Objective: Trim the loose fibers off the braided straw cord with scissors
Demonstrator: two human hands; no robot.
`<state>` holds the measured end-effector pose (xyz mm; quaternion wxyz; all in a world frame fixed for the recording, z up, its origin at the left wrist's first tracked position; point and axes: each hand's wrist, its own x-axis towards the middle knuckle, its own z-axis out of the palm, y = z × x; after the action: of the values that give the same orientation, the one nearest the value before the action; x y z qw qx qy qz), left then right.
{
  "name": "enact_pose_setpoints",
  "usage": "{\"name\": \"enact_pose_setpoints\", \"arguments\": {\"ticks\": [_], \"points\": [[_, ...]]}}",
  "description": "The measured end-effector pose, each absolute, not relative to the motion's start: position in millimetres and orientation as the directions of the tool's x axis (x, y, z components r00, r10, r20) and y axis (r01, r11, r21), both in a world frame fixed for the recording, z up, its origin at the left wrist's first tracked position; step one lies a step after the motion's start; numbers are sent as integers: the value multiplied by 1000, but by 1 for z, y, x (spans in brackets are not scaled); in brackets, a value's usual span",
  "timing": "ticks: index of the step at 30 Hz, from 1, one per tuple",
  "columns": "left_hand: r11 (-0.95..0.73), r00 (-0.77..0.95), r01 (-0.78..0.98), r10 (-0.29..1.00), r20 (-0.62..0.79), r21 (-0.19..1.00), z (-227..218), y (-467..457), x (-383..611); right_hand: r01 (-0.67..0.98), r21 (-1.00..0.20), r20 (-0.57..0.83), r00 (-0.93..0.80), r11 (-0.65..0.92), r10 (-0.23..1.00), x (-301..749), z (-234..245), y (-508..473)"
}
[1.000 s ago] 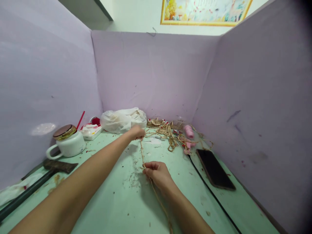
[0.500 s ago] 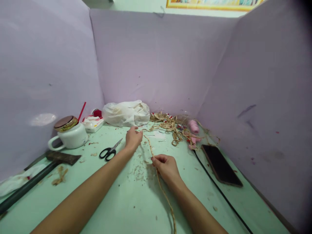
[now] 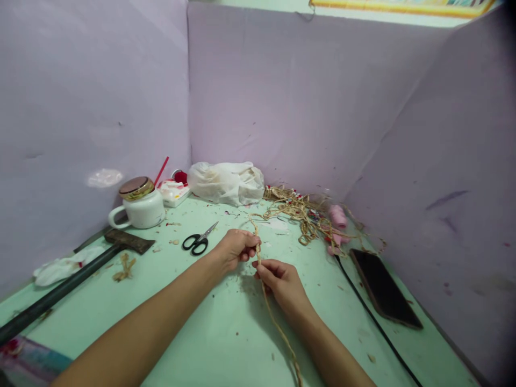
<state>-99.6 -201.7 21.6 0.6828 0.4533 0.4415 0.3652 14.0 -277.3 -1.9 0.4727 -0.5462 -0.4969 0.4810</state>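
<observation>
A length of tan jute twine (image 3: 278,328) runs from the near edge of the green table up between both hands. My left hand (image 3: 234,250) is closed, pinching the twine just above my right hand. My right hand (image 3: 278,279) is also closed, its fingers pinched on the same twine a little lower. The two hands almost touch. Beyond them the twine's free end curls toward a tangled heap of jute twine (image 3: 298,209) with red and white bits near the back wall.
Black scissors (image 3: 197,242) lie left of my hands. A white mug with a gold lid (image 3: 139,207), a hammer (image 3: 76,277), a white plastic bag (image 3: 228,183), pink thread spools (image 3: 337,217), a phone (image 3: 385,287) with a black cable (image 3: 374,322), and purple partition walls surround the table.
My left hand has drawn back along the twine from near the plastic bag to just above my right hand. The camera has turned left and down.
</observation>
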Motion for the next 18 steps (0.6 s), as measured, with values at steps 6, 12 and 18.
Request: {"name": "enact_pose_setpoints", "arguments": {"ticks": [6,12,18], "points": [[253,320,-182,929,-186,950,23,-200,-104,-95,-975,-163,-311,-201,936,28,9,-282],[264,300,-203,933,-197,943,27,-203,-106,49,-981,-194,-258,-188,946,29,6,-278],[362,191,-204,926,-326,910,21,-210,-93,123,-992,-52,-257,-21,965,19,6,-284]]}}
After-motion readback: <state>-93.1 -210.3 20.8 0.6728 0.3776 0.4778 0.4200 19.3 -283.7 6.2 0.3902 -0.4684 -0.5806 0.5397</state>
